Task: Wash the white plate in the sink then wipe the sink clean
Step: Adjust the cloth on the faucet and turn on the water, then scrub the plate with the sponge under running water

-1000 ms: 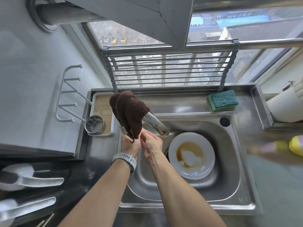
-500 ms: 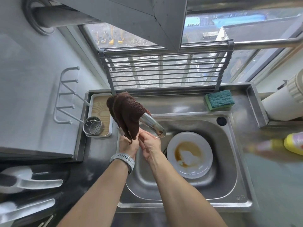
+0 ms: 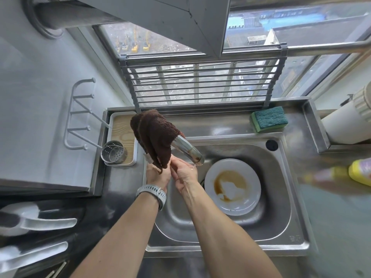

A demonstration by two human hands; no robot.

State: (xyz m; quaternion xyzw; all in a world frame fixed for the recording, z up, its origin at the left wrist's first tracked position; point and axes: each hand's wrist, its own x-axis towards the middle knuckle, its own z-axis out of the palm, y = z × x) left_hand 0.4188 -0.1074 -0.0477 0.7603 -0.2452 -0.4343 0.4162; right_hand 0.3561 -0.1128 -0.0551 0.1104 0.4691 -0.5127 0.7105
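Head view: steel counter w/ sink set into it, basin spreading below and to the right of both hands. White plate lies flat in the basin just right of the right hand, brown sauce pooled in its centre. Brown cloth draped over the faucet, hanging down directly above the hands; spout end pokes out right above the right hand. Left hand, watch on wrist, is up under the cloth's lower edge, touching it; fingers hidden by fabric, so can't tell its grip. Right hand pressed against the left, fingers loosely bent, grasping nothing visible. Green-yellow sponge sits on the counter well up-right of the hands. Perforated metal cup stands on a tray left of the left hand.
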